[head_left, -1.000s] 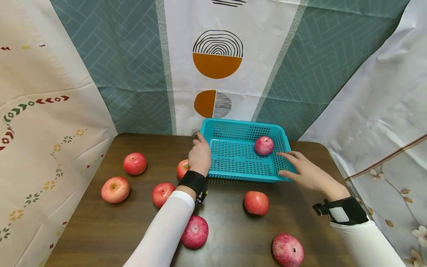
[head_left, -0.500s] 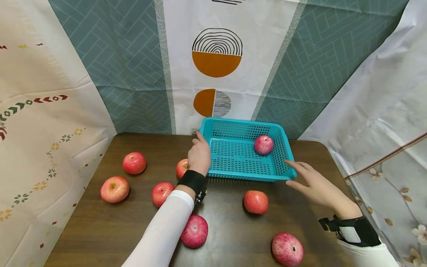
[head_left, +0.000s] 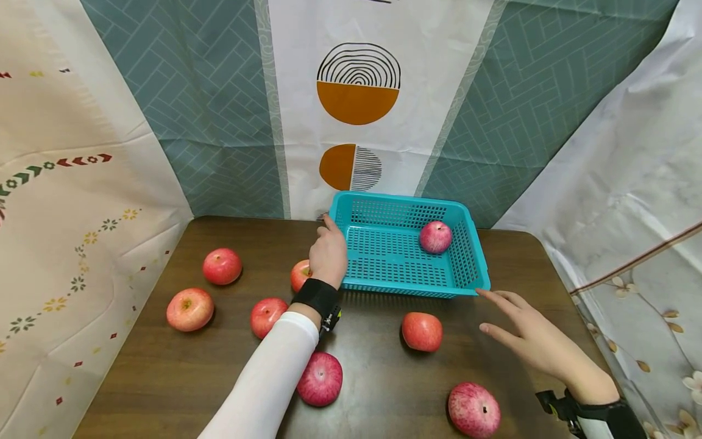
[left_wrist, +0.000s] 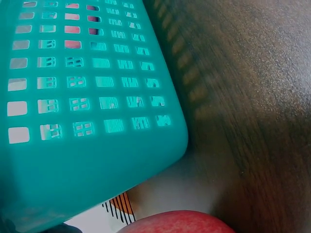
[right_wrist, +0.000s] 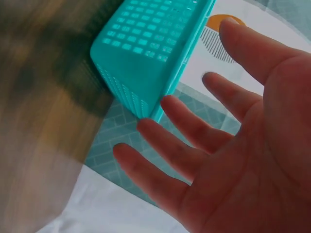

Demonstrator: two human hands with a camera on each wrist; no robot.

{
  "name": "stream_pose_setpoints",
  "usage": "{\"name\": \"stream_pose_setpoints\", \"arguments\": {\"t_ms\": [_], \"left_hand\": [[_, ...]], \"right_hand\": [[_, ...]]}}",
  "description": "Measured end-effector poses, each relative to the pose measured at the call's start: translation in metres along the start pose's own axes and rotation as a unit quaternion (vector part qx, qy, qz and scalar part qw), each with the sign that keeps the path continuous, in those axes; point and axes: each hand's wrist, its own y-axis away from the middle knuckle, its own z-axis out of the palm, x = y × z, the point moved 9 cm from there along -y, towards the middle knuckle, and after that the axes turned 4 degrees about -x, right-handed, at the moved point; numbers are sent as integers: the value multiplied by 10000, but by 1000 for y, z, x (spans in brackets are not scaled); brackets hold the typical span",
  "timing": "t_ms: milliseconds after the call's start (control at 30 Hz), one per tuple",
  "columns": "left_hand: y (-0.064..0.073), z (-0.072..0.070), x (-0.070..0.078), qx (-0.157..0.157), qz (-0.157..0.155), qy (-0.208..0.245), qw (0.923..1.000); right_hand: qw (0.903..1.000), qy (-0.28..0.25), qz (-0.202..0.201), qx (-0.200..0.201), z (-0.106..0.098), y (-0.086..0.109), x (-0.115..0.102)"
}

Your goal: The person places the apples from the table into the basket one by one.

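Head view: left hand (head_left: 328,253) at basket (head_left: 389,244), grip unclear; right hand (head_left: 532,334) empty, fingers (head_left: 499,301) spread; likely mid-loading, next: grasp near-right apple (head_left: 474,410).

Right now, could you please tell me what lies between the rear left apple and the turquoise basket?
In the head view, another apple lies there, partly hidden by the left hand at the basket's left side.

My bare, black-strapped right hand (head_left: 540,341): backed off the teal perforated plastic basket (head_left: 395,286).
A second ago thumb and fingers overlapped its right end; now they've shifted right and toward me, thumb clear, leading fingertip at near-right corner.
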Motion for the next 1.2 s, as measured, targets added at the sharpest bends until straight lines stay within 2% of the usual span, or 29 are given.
{"name": "stream_pose_setpoints", "arguments": {"t_ms": [267, 500, 633, 867, 1100, 1200], "left_hand": [[-1, -1, 0, -15, 4, -33, 10000], [1, -3, 1, 21, 55, -80, 10000], [2, -3, 1, 33, 78, -73, 9999], [2, -4, 3, 101, 130, -168, 9997], [3, -4, 5, 152, 176, -307, 9993], [3, -4, 4, 164, 176, -296, 9993]], "right_hand": [[9998, -22, -39, -184, 13, 15, -7], [9979, -76, -48, -643, 25, 26, -18], [9961, 3, -249, -849, 34, 32, -26], [9937, 49, -597, -950, 47, 39, -38], [9891, -177, -555, -1354, 60, 47, -43], [9888, -144, -505, -1396, 65, 51, -44]]}}
